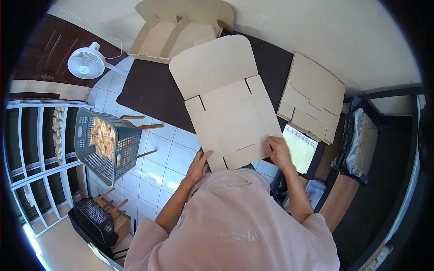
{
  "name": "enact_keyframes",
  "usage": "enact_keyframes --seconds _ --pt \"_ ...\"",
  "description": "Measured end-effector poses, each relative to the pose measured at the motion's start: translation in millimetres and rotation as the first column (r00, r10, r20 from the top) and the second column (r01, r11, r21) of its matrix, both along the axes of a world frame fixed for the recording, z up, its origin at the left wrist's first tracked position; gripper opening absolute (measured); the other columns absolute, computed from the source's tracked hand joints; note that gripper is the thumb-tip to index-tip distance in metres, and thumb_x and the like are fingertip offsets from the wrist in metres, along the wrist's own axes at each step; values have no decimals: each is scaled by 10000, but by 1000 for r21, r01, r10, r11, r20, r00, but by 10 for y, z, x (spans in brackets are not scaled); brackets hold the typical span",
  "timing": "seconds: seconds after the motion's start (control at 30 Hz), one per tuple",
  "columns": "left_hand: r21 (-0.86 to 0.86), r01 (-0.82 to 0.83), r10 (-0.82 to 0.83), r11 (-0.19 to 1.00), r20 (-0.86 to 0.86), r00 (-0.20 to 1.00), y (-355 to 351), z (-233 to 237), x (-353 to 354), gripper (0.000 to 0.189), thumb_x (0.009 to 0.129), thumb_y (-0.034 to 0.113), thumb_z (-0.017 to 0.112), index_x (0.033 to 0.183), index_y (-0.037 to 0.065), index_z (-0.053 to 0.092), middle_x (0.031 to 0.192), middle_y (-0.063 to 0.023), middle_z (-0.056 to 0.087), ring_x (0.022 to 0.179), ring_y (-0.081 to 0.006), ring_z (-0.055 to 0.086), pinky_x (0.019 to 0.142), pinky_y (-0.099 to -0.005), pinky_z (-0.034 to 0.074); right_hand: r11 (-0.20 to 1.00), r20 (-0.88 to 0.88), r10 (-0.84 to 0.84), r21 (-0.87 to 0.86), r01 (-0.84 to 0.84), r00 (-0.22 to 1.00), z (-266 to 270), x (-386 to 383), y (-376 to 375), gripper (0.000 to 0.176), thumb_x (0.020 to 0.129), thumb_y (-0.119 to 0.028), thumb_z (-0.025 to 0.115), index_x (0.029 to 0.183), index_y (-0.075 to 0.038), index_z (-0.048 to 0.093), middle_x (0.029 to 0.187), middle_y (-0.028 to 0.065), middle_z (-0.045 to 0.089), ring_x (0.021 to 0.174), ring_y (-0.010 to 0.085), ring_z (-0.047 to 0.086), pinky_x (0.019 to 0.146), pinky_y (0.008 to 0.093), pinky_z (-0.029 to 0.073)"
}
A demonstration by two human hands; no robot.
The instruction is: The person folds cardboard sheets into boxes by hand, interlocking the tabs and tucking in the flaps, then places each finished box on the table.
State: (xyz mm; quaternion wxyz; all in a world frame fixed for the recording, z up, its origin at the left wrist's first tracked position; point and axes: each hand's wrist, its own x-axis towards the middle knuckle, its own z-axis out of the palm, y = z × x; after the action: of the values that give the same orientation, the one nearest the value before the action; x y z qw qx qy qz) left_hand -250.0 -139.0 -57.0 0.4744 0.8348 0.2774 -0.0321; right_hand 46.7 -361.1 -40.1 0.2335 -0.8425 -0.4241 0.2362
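Observation:
A flat, die-cut cardboard sheet with slots and a rounded flap at its far end lies in front of me, partly over the dark table. My left hand grips its near left corner, the thumb on top and the other fingers mostly hidden. At the near right edge my right hand holds the sheet, its fingertips curled at the border. Beyond the sheet, a folded cardboard display box with dividers stands against the wall.
Flat cardboard blanks are stacked on the right, above a bright greenish-white sheet. On the left, a grey-green plastic basket holds small packets on a wooden-legged stool. Behind it is a white fan. Plastic-wrapped cardboard sits far right.

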Motion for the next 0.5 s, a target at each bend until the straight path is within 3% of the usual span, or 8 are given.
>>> enact_keyframes --seconds 0.03,0.1,0.2,0.3,0.33,0.4,0.43,0.5 --pt "-7 1 -1 1000 -3 1000 -8 -77 9 557 857 -46 584 1372 151 502 1238 -196 507 1175 -393 515 976 -413 460 989 29 114 89 -117 993 -37 -133 68 529 699 4 709 1216 -87 636 1259 132 608 1122 386 534 972 440 467" --pt "-125 8 1 992 78 997 25 -171 50 413 898 13 619 1301 94 577 1218 -181 529 1132 -348 557 947 -391 481 984 50 179 -26 -177 983 0 -302 144 628 698 -47 757 1297 -100 574 1260 130 577 1128 397 493 1001 459 447" --pt "-300 -40 92 953 161 983 157 -142 94 260 930 68 642 1185 22 647 1169 -147 555 1068 -274 600 879 -341 509 975 25 116 -194 -110 993 151 -291 196 498 727 -198 812 1179 -70 646 1121 128 586 1136 366 463 961 444 447" --pt "-420 -123 215 899 180 960 143 -27 245 189 934 63 645 1100 -22 676 1122 -118 566 1018 -214 612 835 -288 519 978 -18 153 -142 -154 988 225 -239 145 363 802 -205 759 1111 -41 662 1066 144 600 1013 381 557 866 471 482" --pt "-371 -121 180 921 129 975 151 28 291 214 924 64 659 1124 -13 667 1164 -103 537 1000 -199 607 844 -277 528 978 -16 150 -147 -151 989 218 -215 104 363 802 -205 759 1111 -41 662 1066 144 600 1013 381 557 866 471 482" --pt "-370 -112 180 922 154 972 80 108 372 253 920 70 664 1165 7 649 1197 -111 514 1020 -210 595 856 -289 529 992 -304 -48 -124 11 952 168 -148 -15 224 898 -149 660 1056 5 623 962 160 603 773 352 672 659 437 548" --pt "-364 -106 181 926 179 967 46 135 419 296 916 76 669 1205 27 630 1230 -118 490 1039 -220 583 868 -300 530 992 -301 -54 -126 17 952 153 -152 -74 224 898 -149 660 1056 5 623 962 160 603 773 352 672 659 437 548" --pt "-299 -45 109 953 202 973 -33 180 481 342 916 95 670 1249 57 601 1249 -132 469 1076 -246 566 869 -319 529 854 -519 -482 -97 511 706 126 -206 -238 115 939 -56 566 1014 31 556 882 160 594 576 307 691 439 373 547"
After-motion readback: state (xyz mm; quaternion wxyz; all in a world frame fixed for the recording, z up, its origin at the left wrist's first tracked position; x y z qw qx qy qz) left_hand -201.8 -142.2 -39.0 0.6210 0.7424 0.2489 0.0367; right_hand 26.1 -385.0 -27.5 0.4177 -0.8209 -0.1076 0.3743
